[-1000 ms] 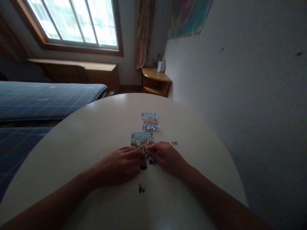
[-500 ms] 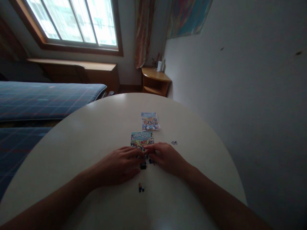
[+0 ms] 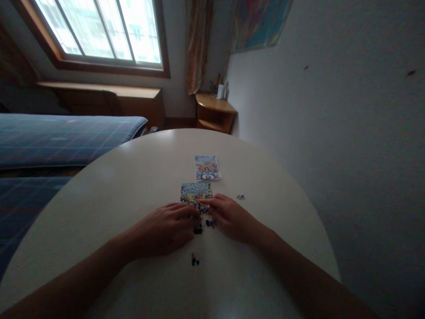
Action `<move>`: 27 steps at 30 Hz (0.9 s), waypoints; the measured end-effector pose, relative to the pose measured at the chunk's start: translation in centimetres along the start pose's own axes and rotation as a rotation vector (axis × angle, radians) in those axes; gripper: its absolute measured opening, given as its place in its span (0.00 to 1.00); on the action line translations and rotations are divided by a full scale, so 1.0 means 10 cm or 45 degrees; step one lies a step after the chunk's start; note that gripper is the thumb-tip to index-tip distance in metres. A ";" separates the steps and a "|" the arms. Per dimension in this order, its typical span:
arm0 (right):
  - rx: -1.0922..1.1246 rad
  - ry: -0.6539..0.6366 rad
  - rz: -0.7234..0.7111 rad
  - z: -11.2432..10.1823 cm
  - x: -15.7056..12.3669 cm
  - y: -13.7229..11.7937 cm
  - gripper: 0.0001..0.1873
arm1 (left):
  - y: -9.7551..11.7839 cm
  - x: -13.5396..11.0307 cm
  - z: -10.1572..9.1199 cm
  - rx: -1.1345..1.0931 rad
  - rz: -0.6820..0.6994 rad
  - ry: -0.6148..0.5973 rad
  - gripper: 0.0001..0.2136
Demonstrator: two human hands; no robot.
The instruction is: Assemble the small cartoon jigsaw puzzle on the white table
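Note:
A partly joined jigsaw puzzle with bright lettering along its top lies flat on the white table, its lower part half hidden by my hands. My left hand rests at its lower left, fingers stretched out and the fingertips touching the pieces. From the right, my right hand reaches in with its index finger extended onto the puzzle and the other fingers bent below. Between the hands sit dark puzzle pieces. Whether a small piece is under the fingertips is hidden.
Beyond the puzzle lies a printed picture sheet with similar art. A loose puzzle piece is off to the right, and a few joined pieces lie nearer me. The round table stands beside a wall and a plaid mattress.
My right hand has shifted slightly, its index finger straighter and more of the pieces below it showing. My left hand stays in about the same place.

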State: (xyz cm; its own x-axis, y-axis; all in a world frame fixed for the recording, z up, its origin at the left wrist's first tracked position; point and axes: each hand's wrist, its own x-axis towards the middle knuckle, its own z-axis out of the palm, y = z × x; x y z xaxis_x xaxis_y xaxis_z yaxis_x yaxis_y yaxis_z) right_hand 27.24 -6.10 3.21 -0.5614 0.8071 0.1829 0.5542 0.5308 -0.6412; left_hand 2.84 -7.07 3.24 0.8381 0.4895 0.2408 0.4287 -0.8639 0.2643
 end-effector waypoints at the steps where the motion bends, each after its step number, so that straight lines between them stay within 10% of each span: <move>1: -0.048 -0.031 -0.014 0.00 0.00 0.00 0.17 | 0.00 0.00 0.00 0.004 0.000 -0.002 0.15; 27: 0.111 0.209 0.138 0.00 -0.01 -0.01 0.02 | -0.02 -0.01 0.03 -0.006 0.003 -0.003 0.16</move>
State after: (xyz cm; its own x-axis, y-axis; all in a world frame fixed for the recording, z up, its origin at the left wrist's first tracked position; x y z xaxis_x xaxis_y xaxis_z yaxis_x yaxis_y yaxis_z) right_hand 27.28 -6.23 3.28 -0.3902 0.8931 0.2237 0.5464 0.4202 -0.7245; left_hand 2.75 -6.95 2.90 0.8401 0.4869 0.2392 0.4250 -0.8647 0.2678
